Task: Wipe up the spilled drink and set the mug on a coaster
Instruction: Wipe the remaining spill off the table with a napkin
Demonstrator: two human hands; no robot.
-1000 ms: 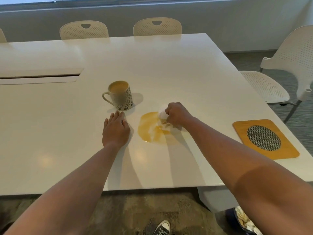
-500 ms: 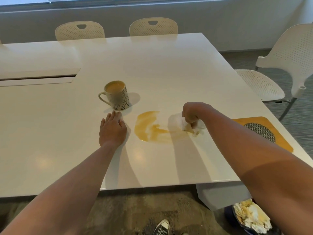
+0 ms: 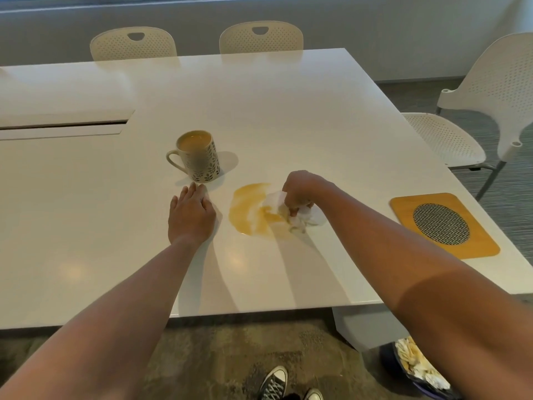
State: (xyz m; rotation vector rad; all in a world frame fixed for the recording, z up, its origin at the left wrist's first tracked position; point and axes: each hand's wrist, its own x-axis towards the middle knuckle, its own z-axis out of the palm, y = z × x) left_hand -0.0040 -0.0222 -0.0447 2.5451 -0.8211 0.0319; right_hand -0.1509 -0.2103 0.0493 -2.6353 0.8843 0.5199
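A leaf-patterned mug (image 3: 199, 158), full of a tan drink, stands upright on the white table (image 3: 288, 111), handle to the left. An orange-brown spill (image 3: 248, 207) lies to the mug's lower right. My right hand (image 3: 300, 189) is shut on a crumpled white paper towel (image 3: 302, 219), pressed onto the spill's right edge; the towel is partly stained. My left hand (image 3: 191, 216) rests flat on the table, fingers apart, just in front of the mug and left of the spill. A wooden coaster (image 3: 444, 225) with a round mesh centre lies near the table's right edge.
White perforated chairs stand behind the table (image 3: 132, 43), (image 3: 261, 36) and at the right (image 3: 467, 111). A slot cover (image 3: 63, 125) runs across the table's left. A bin of used paper towels (image 3: 418, 368) sits on the floor at the lower right, near my shoes (image 3: 274, 385).
My right hand swept the towel from the spill out to the right, then came back left onto the spill's right edge. The spill has thinned there. My left hand and the mug stayed put.
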